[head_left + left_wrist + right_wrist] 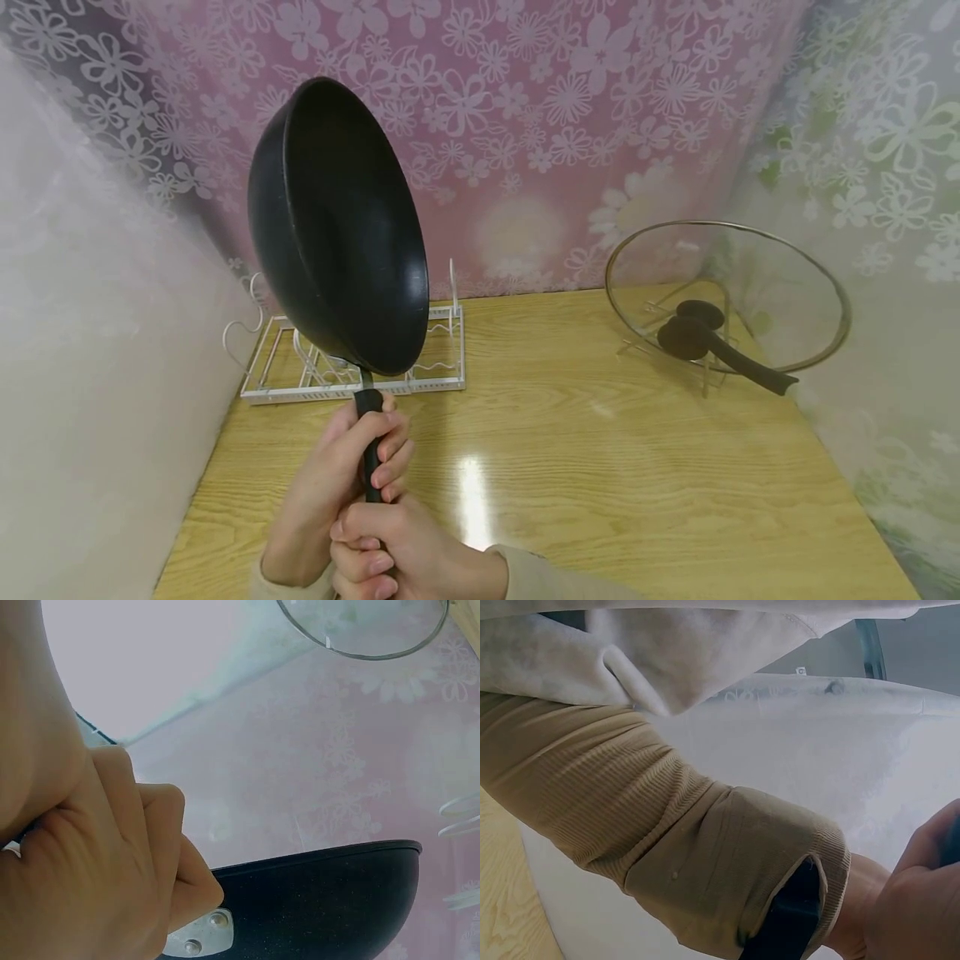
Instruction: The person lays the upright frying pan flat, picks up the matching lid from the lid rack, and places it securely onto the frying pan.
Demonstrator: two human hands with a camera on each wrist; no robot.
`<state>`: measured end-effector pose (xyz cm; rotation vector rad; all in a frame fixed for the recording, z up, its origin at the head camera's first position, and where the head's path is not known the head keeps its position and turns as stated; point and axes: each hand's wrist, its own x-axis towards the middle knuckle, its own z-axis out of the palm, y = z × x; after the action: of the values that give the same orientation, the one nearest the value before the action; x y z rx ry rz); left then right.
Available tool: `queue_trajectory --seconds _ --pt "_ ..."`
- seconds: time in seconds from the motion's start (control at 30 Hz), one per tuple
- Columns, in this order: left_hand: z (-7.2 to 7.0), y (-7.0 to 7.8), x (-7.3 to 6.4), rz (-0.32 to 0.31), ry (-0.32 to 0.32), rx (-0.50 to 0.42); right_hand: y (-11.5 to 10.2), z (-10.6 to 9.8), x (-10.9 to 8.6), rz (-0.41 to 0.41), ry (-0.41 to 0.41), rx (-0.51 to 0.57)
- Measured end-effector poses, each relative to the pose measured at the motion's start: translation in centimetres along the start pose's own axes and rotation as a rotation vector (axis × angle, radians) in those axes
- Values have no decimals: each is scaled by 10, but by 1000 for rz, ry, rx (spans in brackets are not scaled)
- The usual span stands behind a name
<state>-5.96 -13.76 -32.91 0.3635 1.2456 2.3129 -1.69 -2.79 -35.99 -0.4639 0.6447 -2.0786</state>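
A deep black wok (352,225) is held up tilted in the head view, its dark inside facing right. Both hands grip its black handle (371,446). My left hand (337,458) wraps the upper part, nearer the pan. Lower down, my right hand (405,533) curls its fingers round the handle's end. In the left wrist view, the left hand (112,862) is close to a riveted metal bracket (202,934) on the wok's wall (322,900). The right wrist view mostly shows the left arm's beige sleeve (727,855), with the left hand (915,907) at the right edge.
Behind the wok, a white wire rack (435,383) stands on the wood-grain table (600,483). At the right back, a glass lid (787,292) with a metal rim and dark knob leans on a small wire stand (705,383). Flowered sheeting (525,125) covers the back.
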Motion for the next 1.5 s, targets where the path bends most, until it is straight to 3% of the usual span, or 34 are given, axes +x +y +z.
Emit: queue_trajectory --seconds 0.37,0.8,0.93,1.27,1.5 --pt "-2 -5 5 23 -38 3 -2 3 -2 -31 59 -15" --pt "0 -9 9 20 -42 -39 0 -2 -3 -71 64 0" --pt "-1 -11 11 39 -73 -50 1 -4 -3 -90 64 1" --pt "0 -14 16 70 -181 -225 1 -3 -5 -160 67 -16" --pt "0 -16 20 72 -234 -347 -1 -4 -8 -151 109 -20"
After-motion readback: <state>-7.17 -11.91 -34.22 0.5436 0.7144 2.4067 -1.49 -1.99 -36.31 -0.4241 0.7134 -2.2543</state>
